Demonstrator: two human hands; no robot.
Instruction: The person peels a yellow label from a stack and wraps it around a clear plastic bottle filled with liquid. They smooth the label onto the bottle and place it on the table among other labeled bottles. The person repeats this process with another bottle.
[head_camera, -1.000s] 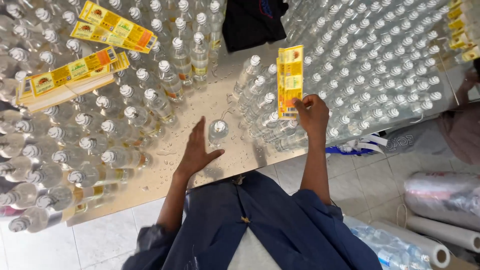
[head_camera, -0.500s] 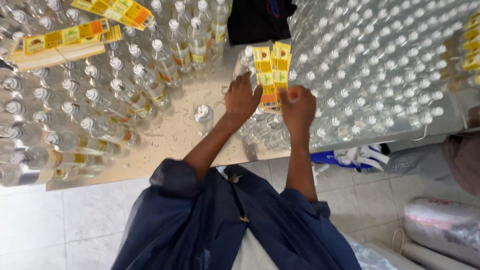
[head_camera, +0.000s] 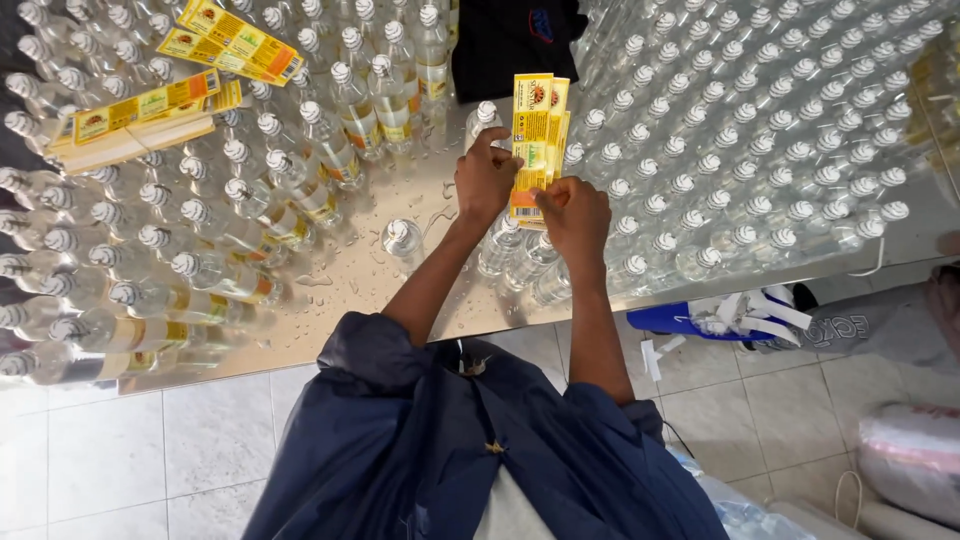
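Wet, shiny metal table (head_camera: 350, 275) fills the upper view, beaded with water drops and crowded with clear plastic bottles with white ribbed caps; pale floor tiles run below its near edge.

Far left, two loose stacks of yellow paper labels (head_camera: 140, 115) lie across the bottle tops. A single clear capped bottle (head_camera: 402, 240) stands alone on the bare patch of table, just left of the left forearm and apart from both hands.

Left hand (head_camera: 485, 180) is raised above the table, fingers curled, thumb and fingertips pinching the left edge of the front strip in a held bunch of yellow labels (head_camera: 533, 135). Right hand (head_camera: 575, 215) grips the bunch's lower end, fingers closed round it, knuckles towards the camera. Bunch stands roughly upright over the bottles, strips fanned slightly at the top.

Judgement: peeling one strip free goes best with the right grip firm and low, the left pulling only the front strip sideways, so the rest stay squared. Both forearms reach forward from blue sleeves (head_camera: 400, 400), wrists nearly meeting.
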